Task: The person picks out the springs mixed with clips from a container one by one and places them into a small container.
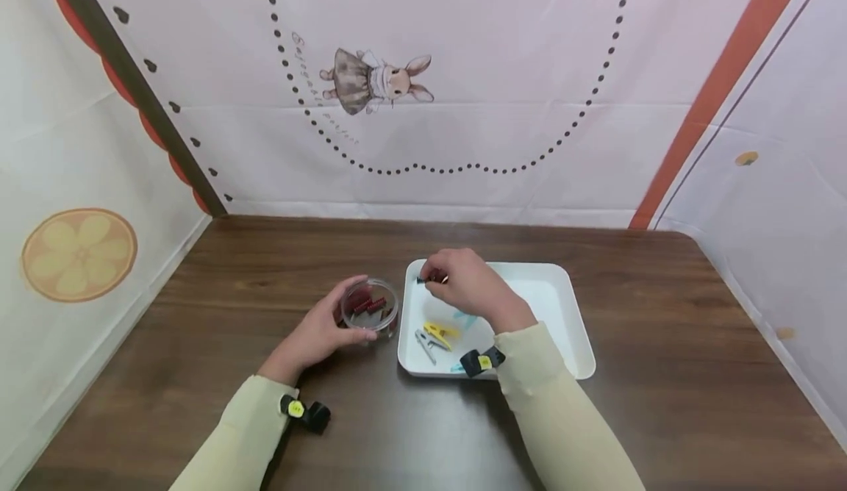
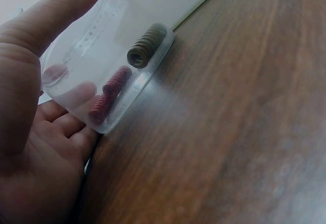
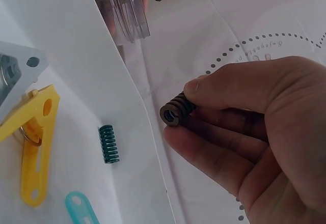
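My left hand (image 1: 320,329) grips a clear round plastic jar (image 2: 97,43) around its side, and the jar stands on the table. Red coil springs (image 2: 117,80) and a brown coil spring (image 2: 146,46) lie at its bottom. Over the left part of a white tray (image 1: 552,300), my right hand (image 1: 470,285) pinches another brown coil spring (image 3: 178,108) between thumb and fingers. A dark green coil spring (image 3: 108,144) rests in the tray against its wall. Also in the tray are a yellow clip (image 1: 439,333) and a grey clip (image 1: 425,346).
A light blue clip (image 3: 80,208) lies in the tray, partly hidden by my right arm in the head view. The brown wooden table (image 1: 410,432) meets a printed white cloth (image 1: 496,94) at its back edge.
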### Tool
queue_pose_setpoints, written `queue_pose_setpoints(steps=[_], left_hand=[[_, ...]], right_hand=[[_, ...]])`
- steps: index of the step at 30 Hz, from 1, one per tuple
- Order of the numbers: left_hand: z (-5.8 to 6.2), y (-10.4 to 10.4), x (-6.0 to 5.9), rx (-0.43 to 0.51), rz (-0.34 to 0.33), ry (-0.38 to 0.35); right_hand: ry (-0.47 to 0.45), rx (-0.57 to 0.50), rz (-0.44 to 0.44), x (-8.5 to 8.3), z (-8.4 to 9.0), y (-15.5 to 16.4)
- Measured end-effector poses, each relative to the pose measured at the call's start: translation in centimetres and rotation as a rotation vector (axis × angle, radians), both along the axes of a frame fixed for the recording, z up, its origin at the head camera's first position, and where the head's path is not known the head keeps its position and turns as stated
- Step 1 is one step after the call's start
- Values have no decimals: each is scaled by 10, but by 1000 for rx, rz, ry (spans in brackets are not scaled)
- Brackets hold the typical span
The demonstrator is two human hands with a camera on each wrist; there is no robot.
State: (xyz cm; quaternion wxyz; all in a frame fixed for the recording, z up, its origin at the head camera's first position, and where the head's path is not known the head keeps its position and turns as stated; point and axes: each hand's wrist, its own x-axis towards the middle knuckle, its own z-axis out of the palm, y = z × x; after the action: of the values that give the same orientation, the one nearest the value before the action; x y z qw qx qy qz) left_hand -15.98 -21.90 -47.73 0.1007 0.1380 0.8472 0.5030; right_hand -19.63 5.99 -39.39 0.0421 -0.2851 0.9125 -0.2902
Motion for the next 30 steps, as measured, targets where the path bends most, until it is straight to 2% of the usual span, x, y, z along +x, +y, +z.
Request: queue_pose_setpoints(steps=[3, 6, 15, 22, 30], left_hand=[[2, 1, -8, -4, -2, -4], [3, 1, -10, -1, -5, -12], [3, 3, -9, 13, -6, -25], [6, 4, -14, -10, -2, -32], [4, 2, -12, 16, -8, -51]], right_hand=[[4, 7, -2, -5, 3, 1], [6, 12, 6, -8, 4, 2], [1, -8, 6, -9, 0, 2], [7, -24, 12, -11, 3, 3], [22, -37, 16, -10, -1, 2]])
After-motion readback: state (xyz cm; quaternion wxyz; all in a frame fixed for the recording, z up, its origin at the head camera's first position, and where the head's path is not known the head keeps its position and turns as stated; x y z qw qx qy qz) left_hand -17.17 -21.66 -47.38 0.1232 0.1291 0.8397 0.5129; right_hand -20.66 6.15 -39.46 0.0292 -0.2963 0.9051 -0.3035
